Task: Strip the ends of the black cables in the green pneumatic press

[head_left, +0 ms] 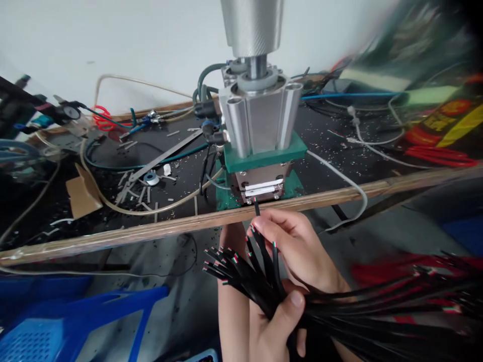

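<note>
My left hand (277,322) is wrapped round a bundle of black cables (256,281), whose cut ends show small red, white and green wires. Above it, my right hand (298,246) pinches one black cable (257,208) between thumb and forefinger. That cable's tip points up at the white-edged slot at the foot of a metal pneumatic press (260,115) with green plates; whether it touches cannot be told. The rest of the bundle runs off to the right.
The bench's wooden edge (169,226) crosses just in front of the press. On the bench lie a steel ruler (166,153), a tape roll (151,179), cardboard (83,192), hoses and scraps. A blue stool (109,311) stands lower left.
</note>
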The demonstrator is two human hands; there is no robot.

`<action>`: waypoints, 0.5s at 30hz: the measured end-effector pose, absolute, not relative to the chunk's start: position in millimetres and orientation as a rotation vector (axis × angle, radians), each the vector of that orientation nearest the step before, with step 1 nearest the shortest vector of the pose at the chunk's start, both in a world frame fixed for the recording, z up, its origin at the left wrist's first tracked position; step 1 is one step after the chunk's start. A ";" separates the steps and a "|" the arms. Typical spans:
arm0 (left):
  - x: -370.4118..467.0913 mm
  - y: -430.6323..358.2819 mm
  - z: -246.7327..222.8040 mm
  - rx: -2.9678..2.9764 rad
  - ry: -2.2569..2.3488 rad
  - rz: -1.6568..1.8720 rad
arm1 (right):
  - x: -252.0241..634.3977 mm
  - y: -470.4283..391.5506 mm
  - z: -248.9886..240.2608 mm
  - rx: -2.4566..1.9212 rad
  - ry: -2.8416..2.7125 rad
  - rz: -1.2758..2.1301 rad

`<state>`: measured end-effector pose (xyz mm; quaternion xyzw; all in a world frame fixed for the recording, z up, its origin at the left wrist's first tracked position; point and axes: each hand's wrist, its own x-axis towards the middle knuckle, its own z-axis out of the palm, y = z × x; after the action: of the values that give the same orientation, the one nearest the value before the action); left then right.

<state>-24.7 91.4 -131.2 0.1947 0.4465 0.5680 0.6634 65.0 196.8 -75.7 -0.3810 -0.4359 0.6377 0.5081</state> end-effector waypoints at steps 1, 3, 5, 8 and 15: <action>-24.8 92.4 -132.2 0.421 1.026 1.280 | 65.6 196.1 -75.9 -0.953 -1.064 1.525; -24.6 93.7 -131.7 0.394 1.041 1.275 | 65.0 195.9 -76.3 -0.979 -1.069 1.483; -23.9 96.0 -128.6 0.398 1.010 1.243 | 62.4 197.9 -75.3 -0.953 -1.047 1.460; -21.8 102.0 -122.8 0.363 0.986 1.228 | 57.7 203.7 -70.8 -0.902 -1.023 1.461; -22.7 105.0 -109.9 0.285 0.977 1.223 | 52.5 212.9 -59.6 -0.919 -0.982 1.422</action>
<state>-22.7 105.0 -109.9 0.1281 0.4388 0.5488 0.6999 52.5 212.9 -59.6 -0.3896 -0.4161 0.6029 0.5581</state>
